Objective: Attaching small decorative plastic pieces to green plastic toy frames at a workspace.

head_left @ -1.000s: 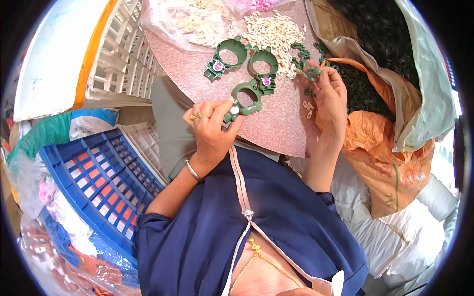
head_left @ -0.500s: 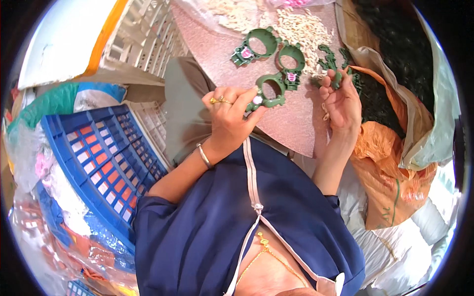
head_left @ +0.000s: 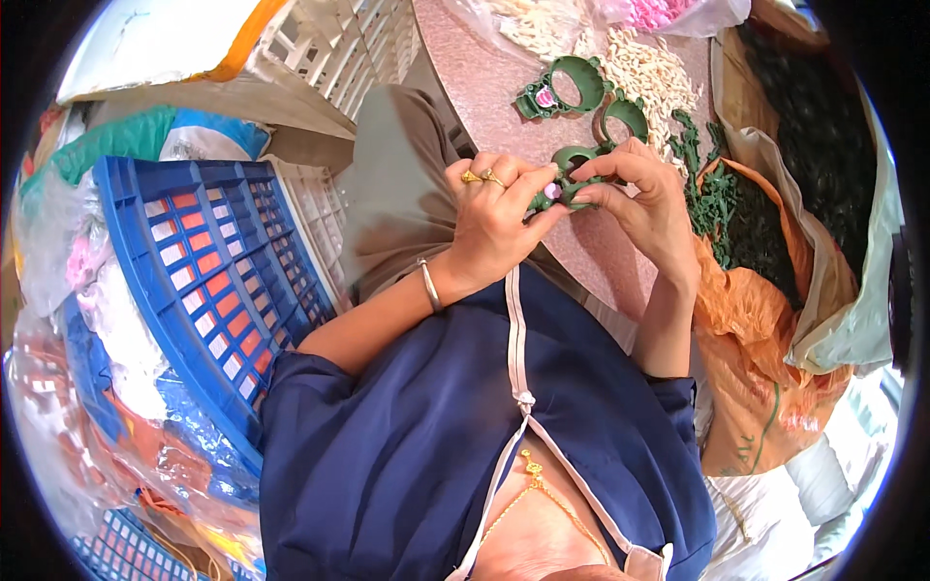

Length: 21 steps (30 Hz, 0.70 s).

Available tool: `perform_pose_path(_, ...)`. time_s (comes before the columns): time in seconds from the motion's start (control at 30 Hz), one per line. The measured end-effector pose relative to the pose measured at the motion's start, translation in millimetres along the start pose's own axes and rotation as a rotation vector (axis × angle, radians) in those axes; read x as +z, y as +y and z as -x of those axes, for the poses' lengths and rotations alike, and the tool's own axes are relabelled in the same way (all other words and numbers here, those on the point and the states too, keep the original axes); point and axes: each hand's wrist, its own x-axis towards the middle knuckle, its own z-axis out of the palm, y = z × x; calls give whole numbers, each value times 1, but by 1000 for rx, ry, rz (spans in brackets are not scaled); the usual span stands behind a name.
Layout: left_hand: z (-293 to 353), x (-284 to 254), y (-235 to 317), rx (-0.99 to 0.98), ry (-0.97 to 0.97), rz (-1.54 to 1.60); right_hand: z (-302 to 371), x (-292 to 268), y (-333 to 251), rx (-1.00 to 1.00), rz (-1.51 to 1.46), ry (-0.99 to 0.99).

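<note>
My left hand (head_left: 494,218) and right hand (head_left: 644,194) together, pinched on green ring piece (head_left: 570,179) over pink surface (head_left: 484,87). Blue crate (head_left: 208,281) at left; orange bag (head_left: 751,320) of green parts at right.

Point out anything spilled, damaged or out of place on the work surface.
Nothing looks damaged. Cream pieces lie in a loose heap on the pink table beside two green rings; both hands hold a third.

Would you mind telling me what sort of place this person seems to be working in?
Probably a small home or workshop assembly spot for plastic trinkets. Both hands, left hand and right hand, hold a green plastic ring piece over a pink table, with a heap of cream parts, blue crate and orange bag around.
</note>
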Motion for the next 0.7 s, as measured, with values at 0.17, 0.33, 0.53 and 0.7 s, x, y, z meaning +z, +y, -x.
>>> perform_pose_path(0.17,2,1,-1,16,15,4,-7,-1,1,40,41,-70)
perform_pose_path(0.33,2,0,1,3,5,3,-16,-3,-1,340,-219,-146)
perform_pose_path(0.53,-1,-4,2,28,-36,-41,-43,-13,-11,181,46,-268)
perform_pose_path(0.7,-2,-4,1,-14,-56,-21,-56,-12,1,91,15,-395)
